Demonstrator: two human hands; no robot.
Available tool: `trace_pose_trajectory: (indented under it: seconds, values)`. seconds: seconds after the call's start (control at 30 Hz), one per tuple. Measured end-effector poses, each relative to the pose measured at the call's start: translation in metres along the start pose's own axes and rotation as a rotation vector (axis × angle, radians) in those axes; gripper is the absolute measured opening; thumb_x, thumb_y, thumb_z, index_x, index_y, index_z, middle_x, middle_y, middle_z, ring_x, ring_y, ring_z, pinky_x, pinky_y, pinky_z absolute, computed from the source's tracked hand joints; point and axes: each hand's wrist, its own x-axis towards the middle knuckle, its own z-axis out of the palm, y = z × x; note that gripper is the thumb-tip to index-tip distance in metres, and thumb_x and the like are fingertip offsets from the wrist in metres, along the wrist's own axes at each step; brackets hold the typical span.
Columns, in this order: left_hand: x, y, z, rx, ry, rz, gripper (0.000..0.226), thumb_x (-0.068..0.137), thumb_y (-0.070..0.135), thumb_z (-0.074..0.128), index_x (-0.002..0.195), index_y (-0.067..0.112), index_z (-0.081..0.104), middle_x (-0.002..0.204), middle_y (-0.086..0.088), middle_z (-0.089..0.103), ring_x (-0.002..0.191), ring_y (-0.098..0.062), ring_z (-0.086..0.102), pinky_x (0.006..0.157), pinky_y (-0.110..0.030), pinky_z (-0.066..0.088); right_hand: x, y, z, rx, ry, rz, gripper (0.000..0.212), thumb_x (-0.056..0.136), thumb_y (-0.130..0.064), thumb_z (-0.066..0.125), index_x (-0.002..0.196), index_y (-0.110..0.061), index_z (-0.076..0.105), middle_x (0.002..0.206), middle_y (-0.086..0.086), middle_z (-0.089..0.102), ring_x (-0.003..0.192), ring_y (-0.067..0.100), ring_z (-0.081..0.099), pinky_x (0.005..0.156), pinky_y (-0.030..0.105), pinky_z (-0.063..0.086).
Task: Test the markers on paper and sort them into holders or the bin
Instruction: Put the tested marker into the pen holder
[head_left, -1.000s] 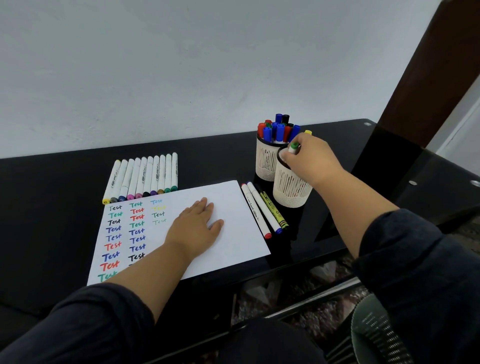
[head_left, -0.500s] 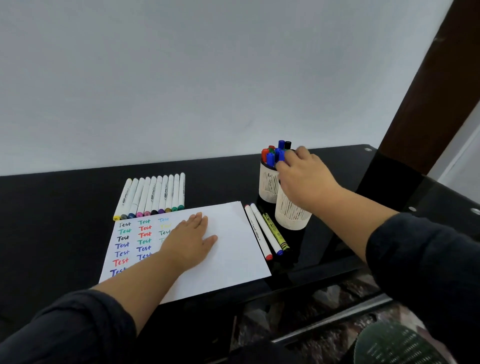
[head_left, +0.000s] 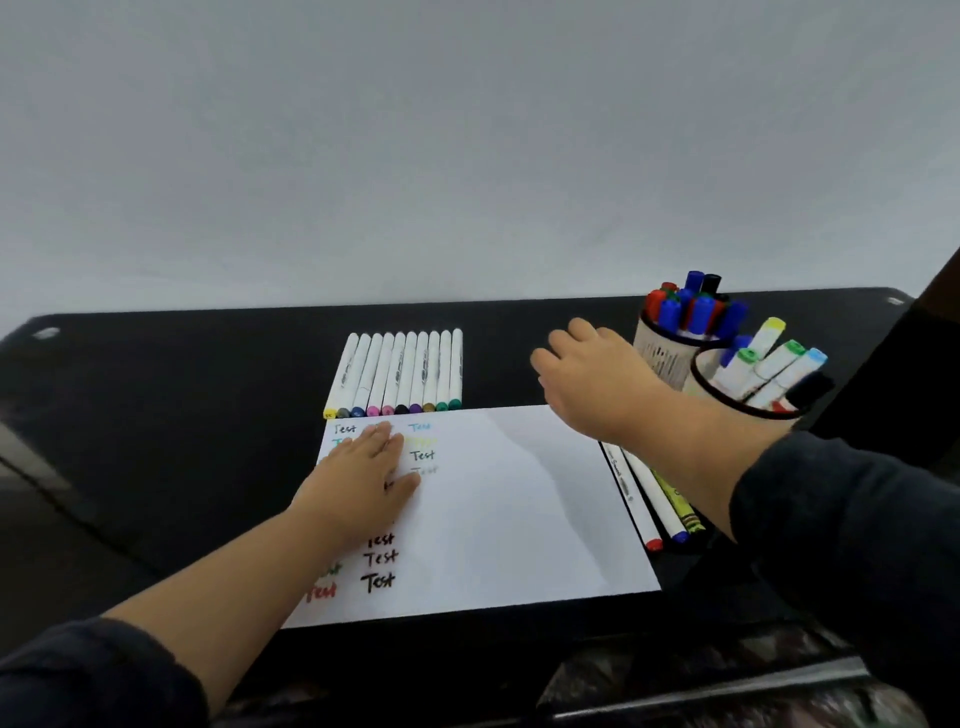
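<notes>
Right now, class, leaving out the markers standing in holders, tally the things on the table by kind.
Markers in the row: 10
Loose markers beside the paper: 3
Holders: 2
Paper sheets: 1
Total: 16

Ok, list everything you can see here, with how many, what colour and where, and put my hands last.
table: one, black, under everything.
paper: one sheet, white with "Test" written in several colours, centre of the table.
marker row: ten, white with coloured ends, side by side behind the paper.
loose markers: three, red-, blue- and yellow-tipped, right of the paper.
far holder: one, white, holds mostly blue and red capped markers, back right.
near holder: one, dark-rimmed, holds white markers, right.
left hand: flat on the paper.
right hand: empty, above the paper's far right corner.
</notes>
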Motion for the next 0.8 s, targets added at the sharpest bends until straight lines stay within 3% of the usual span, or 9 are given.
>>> trace_pose_trajectory:
  seconds: [0.17,0.37,0.5,0.6,0.8]
  values:
    - [-0.003,-0.014,-0.001,-0.034,0.02,0.003,0.062,0.098,0.052,0.025,0.151,0.028,0.004,0.157,0.01,-0.004,0.144,-0.01,-0.001,0.11,-0.024,-0.003,0.029,-0.016,0.021,0.056,-0.042,-0.045,0.035,0.101,-0.025,0.034,0.134,-0.014,0.039,0.125,0.007,0.049,0.111,0.024,0.043,0.081,0.03,0.034]
    - [0.0,-0.021,0.01,-0.183,0.061,-0.012,0.062,0.096,0.054,0.03,0.149,0.034,0.008,0.156,0.017,-0.003,0.143,-0.004,0.001,0.113,-0.025,0.003,0.062,-0.032,0.046,0.044,-0.13,-0.08,0.04,0.098,-0.021,0.042,0.138,-0.018,0.036,0.125,0.004,0.048,0.11,0.022,0.043,0.081,0.029,0.037]
    - [0.003,-0.024,0.012,-0.199,0.075,-0.01,0.062,0.095,0.055,0.032,0.149,0.035,0.009,0.156,0.019,-0.002,0.143,-0.004,0.002,0.113,-0.024,0.004,0.081,-0.041,0.057,0.057,-0.236,-0.11,0.061,0.094,-0.015,0.048,0.148,-0.021,0.022,0.142,0.005,0.037,0.122,0.024,0.04,0.091,0.032,0.041]
    - [0.003,-0.025,0.013,-0.207,0.091,0.001,0.061,0.096,0.053,0.032,0.149,0.034,0.009,0.156,0.018,-0.002,0.143,-0.003,0.001,0.109,-0.02,0.0,0.089,-0.045,0.061,0.082,-0.278,-0.154,0.061,0.092,-0.01,0.049,0.147,-0.02,0.023,0.15,0.005,0.029,0.127,0.024,0.038,0.097,0.034,0.042]
    - [0.003,-0.026,0.015,-0.204,0.093,0.009,0.061,0.096,0.053,0.031,0.149,0.034,0.008,0.156,0.018,-0.003,0.143,-0.002,0.0,0.109,-0.02,-0.001,0.094,-0.046,0.069,0.203,-0.272,-0.142,0.057,0.089,0.0,0.049,0.14,-0.016,0.032,0.135,0.006,0.041,0.115,0.025,0.044,0.084,0.033,0.043]
